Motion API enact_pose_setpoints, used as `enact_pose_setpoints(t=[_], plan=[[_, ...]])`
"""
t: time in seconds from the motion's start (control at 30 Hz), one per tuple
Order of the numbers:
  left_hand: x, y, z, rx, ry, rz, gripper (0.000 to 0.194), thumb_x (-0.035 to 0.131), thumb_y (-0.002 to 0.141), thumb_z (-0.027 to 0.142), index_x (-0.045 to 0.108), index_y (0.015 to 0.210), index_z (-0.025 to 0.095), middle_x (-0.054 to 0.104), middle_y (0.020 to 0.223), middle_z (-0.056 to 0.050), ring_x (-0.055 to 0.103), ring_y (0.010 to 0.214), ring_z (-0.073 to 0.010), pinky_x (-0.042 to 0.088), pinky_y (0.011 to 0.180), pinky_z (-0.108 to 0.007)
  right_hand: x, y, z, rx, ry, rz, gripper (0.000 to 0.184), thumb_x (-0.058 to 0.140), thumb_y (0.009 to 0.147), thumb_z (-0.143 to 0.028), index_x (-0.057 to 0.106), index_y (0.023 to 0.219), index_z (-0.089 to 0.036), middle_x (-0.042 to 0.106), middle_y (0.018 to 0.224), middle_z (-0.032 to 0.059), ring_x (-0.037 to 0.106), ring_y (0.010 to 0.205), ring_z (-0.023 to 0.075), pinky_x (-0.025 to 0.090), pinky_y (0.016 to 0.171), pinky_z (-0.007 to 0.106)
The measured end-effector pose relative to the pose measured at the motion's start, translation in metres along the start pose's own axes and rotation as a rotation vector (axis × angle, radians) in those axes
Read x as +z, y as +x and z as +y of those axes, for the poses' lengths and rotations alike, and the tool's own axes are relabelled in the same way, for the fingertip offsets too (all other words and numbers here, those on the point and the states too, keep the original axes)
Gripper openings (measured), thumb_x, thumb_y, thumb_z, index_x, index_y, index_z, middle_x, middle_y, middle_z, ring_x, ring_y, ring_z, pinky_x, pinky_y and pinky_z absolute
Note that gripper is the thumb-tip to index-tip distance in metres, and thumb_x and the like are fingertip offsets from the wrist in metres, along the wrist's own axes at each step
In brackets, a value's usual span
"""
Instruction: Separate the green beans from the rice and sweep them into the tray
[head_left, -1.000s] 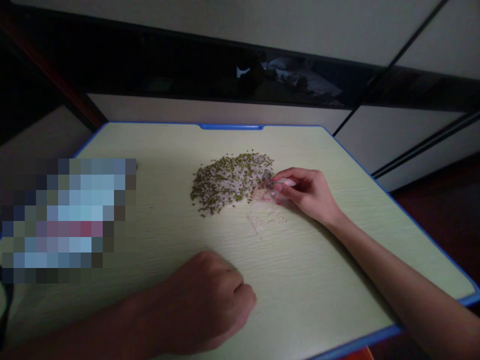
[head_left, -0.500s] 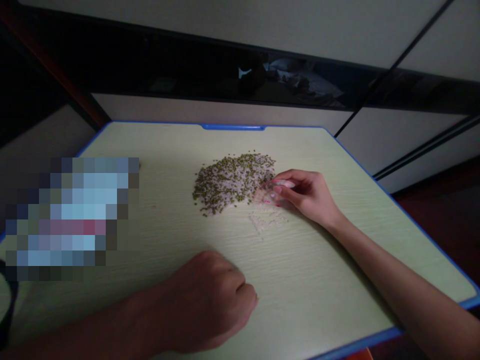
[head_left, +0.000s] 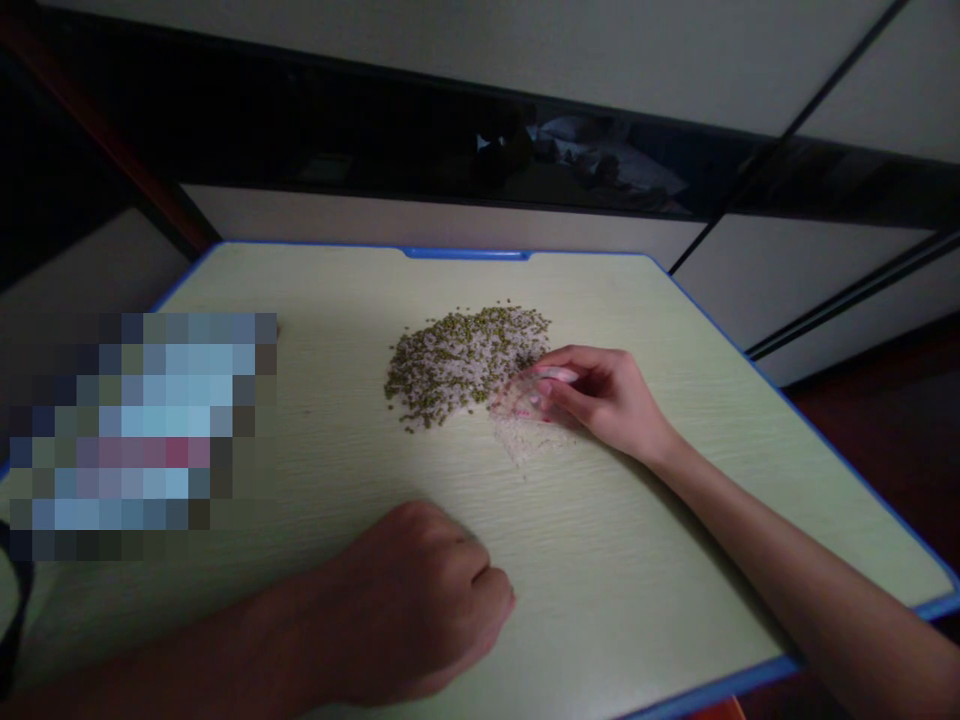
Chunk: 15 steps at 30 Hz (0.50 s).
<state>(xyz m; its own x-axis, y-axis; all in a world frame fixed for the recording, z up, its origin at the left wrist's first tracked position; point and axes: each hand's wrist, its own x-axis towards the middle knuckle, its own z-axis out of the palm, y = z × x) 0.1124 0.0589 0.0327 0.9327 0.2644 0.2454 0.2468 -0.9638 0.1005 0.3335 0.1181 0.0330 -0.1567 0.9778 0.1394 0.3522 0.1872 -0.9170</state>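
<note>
A mound of mixed green beans and pale grains (head_left: pixel 457 365) lies on the table (head_left: pixel 660 590). At its right edge my right hand (head_left: pixel 607 395) is closed, thumb and fingers pinching a crumpled piece of clear plastic film with pink marks (head_left: pixel 517 400); it looks like a small bag. The film hangs low over a thin scatter of pale grains (head_left: pixel 536 450) beside the mound. Nearer to me, my left hand (head_left: pixel 427 600) rests on the tabletop as a fist, knuckles up. Its curled fingertips are hidden, and nothing sticks out of it.
A pixelated bluish object (head_left: pixel 172 410) lies on the left of the table, its kind hidden. A dark strap (head_left: pixel 19 600) hangs at the lower left. The table has a blue rim with a blue handle (head_left: pixel 465 254) at the far side, close to pale cabinet fronts (head_left: pixel 450 212).
My right hand has shifted slightly left and toward me with the plastic film, which now covers more of the scattered pale grains. My left hand and the mound stay as they were.
</note>
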Motion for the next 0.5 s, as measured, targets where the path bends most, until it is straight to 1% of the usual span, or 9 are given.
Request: enact_pose_setpoints(t=[0.1, 0.23, 0.37, 0.5], plan=[[0.001, -0.0007, 0.0001, -0.006, 0.005, -0.003, 0.023, 0.053, 0.079, 0.018, 0.045, 0.058, 0.022, 0.05, 0.048, 0.005, 0.041, 0.039, -0.0131, 0.02, 0.04, -0.035, 0.0016, -0.0008, 0.0003, -0.007, -0.002, -0.004, 0.018, 0.061, 0.074, -0.025, 0.065, 0.084, -0.011, 0.057, 0.057, 0.0003, 0.046, 0.045, 0.0082, 0.036, 0.043, 0.02], [0.0015, -0.0007, -0.0009, -0.012, 0.011, -0.001, 0.024, 0.052, 0.079, 0.018, 0.044, 0.057, 0.021, 0.049, 0.047, 0.005, 0.041, 0.039, -0.0128, 0.02, 0.041, -0.035, 0.0044, -0.0018, -0.0003, -0.02, -0.001, -0.025, 0.018, 0.061, 0.075, -0.025, 0.065, 0.085, -0.011, 0.058, 0.059, 0.0007, 0.047, 0.047, 0.0078, 0.038, 0.044, 0.02], [0.0005, 0.0005, -0.0019, -0.012, 0.01, -0.004, 0.023, 0.051, 0.08, 0.018, 0.045, 0.058, 0.021, 0.051, 0.048, 0.004, 0.041, 0.04, -0.0127, 0.02, 0.041, -0.035, 0.0078, -0.0033, -0.0021, -0.018, 0.03, -0.08, 0.018, 0.061, 0.076, -0.025, 0.065, 0.088, -0.012, 0.058, 0.058, -0.0001, 0.049, 0.046, 0.0082, 0.037, 0.042, 0.019], [-0.0007, 0.0008, 0.0002, -0.027, 0.025, -0.008, 0.023, 0.049, 0.081, 0.018, 0.044, 0.058, 0.021, 0.052, 0.049, 0.004, 0.043, 0.041, -0.0124, 0.021, 0.041, -0.034, 0.0097, -0.0063, -0.0024, -0.013, 0.065, -0.149, 0.017, 0.061, 0.076, -0.024, 0.063, 0.089, -0.012, 0.059, 0.058, 0.0003, 0.053, 0.05, 0.01, 0.041, 0.046, 0.021]])
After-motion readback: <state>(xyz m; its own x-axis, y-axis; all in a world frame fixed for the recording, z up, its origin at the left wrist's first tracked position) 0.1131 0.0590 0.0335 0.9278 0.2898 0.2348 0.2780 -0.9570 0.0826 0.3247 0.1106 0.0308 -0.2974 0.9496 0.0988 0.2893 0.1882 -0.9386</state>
